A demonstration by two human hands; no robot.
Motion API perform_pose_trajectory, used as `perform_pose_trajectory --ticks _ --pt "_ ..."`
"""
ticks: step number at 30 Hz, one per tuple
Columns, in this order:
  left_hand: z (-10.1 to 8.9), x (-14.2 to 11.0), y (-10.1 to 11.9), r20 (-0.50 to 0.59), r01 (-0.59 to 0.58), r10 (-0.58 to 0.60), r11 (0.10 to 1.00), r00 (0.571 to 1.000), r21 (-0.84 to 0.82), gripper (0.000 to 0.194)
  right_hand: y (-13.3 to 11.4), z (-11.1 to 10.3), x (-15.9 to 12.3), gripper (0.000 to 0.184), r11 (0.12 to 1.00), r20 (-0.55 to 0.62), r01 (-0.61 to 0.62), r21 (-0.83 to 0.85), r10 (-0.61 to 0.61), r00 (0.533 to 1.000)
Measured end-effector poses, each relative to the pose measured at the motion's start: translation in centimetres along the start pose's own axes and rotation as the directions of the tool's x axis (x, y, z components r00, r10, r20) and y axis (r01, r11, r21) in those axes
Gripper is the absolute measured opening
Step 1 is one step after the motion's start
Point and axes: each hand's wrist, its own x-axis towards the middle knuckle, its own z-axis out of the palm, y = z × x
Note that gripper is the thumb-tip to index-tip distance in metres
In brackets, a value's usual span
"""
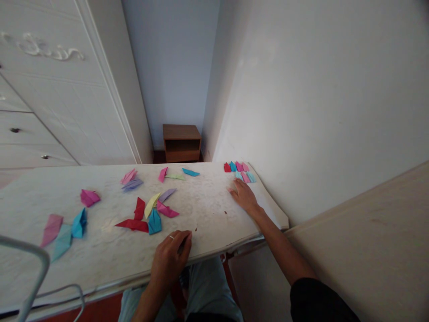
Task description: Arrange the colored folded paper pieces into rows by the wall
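Note:
My right hand (244,195) reaches to the far right of the table, thumb apart from its stretched fingers. Its fingertips are at the near edge of a light-blue folded paper (238,175), partly covered by them. That piece belongs to two short rows of folded papers, with a red one (227,167), a blue one (233,166) and pink ones (246,177). By the front edge rests my left hand (171,254), fingers curled in, nothing visible in it. Just beyond it lie a blue folded paper (154,222), a red one (134,225) and a magenta one (167,210).
More folded papers, including a magenta one (90,197) and a pale-teal one (62,241), are scattered leftward on the white table (110,264). A grey metal tube (42,257) curves up at the left front. A wall (301,112) borders the right side.

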Motion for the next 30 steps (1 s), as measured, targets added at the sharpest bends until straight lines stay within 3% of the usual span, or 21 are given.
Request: perform_pose_trajectory --ticks 3,6,10,13,15,18,22,25,30 --pt "0.1 -0.1 0.0 -0.002 0.005 -0.005 1.000 1.000 -0.011 0.017 -1.3 -0.3 -0.5 0.047 0.994 -0.050 0.025 0.109 -0.020 0.999" --pt "0.2 -0.1 0.0 -0.001 0.020 -0.020 1.000 1.000 -0.024 0.016 -4.3 -1.0 -1.7 0.043 0.954 -0.077 0.049 0.296 -0.027 0.997" --pt "-0.1 0.0 0.2 0.023 0.075 -0.073 0.993 0.997 -0.093 0.017 -10.3 -1.9 -4.3 0.029 0.776 0.049 -0.005 0.631 -0.034 0.998" --pt "-0.8 0.1 0.4 0.068 0.159 -0.148 0.967 0.987 -0.201 0.018 -14.4 -1.9 -6.1 0.026 0.623 0.160 -0.022 0.782 -0.166 0.973" --pt "-1.4 0.1 0.4 0.091 0.225 -0.207 0.925 0.974 -0.306 0.019 -16.0 -1.7 -6.8 0.030 0.560 0.184 -0.020 0.828 -0.239 0.953" --pt "-2.8 0.0 0.0 0.107 0.316 -0.300 0.842 0.948 -0.437 0.021 -16.7 -1.3 -7.1 0.036 0.527 0.181 -0.039 0.849 -0.221 0.958" --pt "-5.6 -0.1 -1.9 -0.006 0.359 -0.400 0.829 0.916 -0.429 0.022 -16.2 -0.9 -7.1 0.041 0.485 0.186 -0.098 0.869 -0.136 0.973" --pt "-8.9 0.0 -4.5 -0.139 0.384 -0.448 0.861 0.883 -0.334 0.023 -15.9 -0.9 -7.2 0.042 0.456 0.179 -0.118 0.882 -0.093 0.980" --pt "-15.4 -0.6 -10.0 -0.346 0.508 -0.471 0.861 0.811 0.019 0.023 -15.6 -0.5 -7.8 0.042 0.409 0.183 -0.163 0.898 -0.011 0.983"
